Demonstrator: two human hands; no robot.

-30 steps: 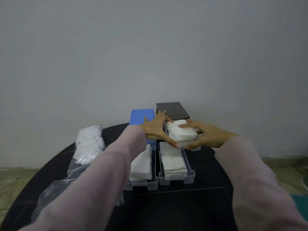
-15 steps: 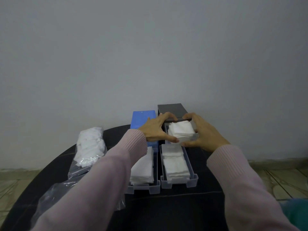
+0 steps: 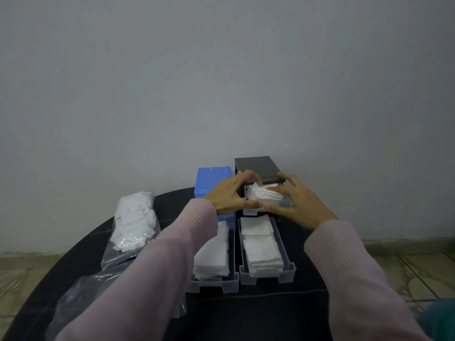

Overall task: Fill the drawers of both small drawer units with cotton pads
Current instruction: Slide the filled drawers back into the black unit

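A blue drawer unit [image 3: 212, 179] and a dark drawer unit [image 3: 256, 166] stand side by side at the back of the round black table [image 3: 258, 318]. My left hand [image 3: 227, 195] and my right hand [image 3: 299, 203] both grip the clear upper drawer [image 3: 251, 210] of the dark unit, which is mostly pushed in and holds a heap of white cotton pads [image 3: 264, 196]. Two lower clear drawers stick far out toward me: the blue unit's drawer [image 3: 214, 284] and the dark unit's drawer [image 3: 267, 274], each filled with stacked pads.
A clear plastic bag of cotton pads [image 3: 134, 220] lies at the left of the table, with an emptier crumpled bag [image 3: 81, 294] in front of it. A grey wall rises close behind the units. Tiled floor shows past the table's edges.
Both hands have carried the filled upper drawer back from above the table and slid it into the dark unit's top slot; it now sits mostly inside.
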